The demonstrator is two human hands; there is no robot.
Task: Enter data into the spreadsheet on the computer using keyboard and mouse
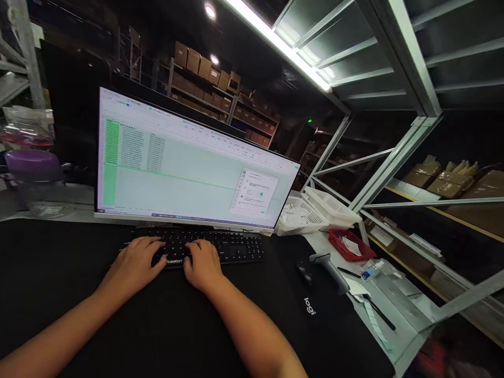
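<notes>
One black rectangular desk mat (pixel 165 325) carries one white-framed widescreen monitor (pixel 189 189). In front of the monitor lies one black rectangular keyboard (pixel 175 247), long axis left to right, front edge facing the person. Two bare hands rest there: left hand (pixel 136 260) at its left end, right hand (pixel 202 264) near its middle; fingers bent, close together, thumbs apart, pinching nothing. To the right: one grey handheld scanner (pixel 331 270), one black mouse (pixel 304 274).

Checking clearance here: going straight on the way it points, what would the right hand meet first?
Past the keyboard beneath it, the right hand would likely meet the monitor first, though depth is unclear.
</notes>
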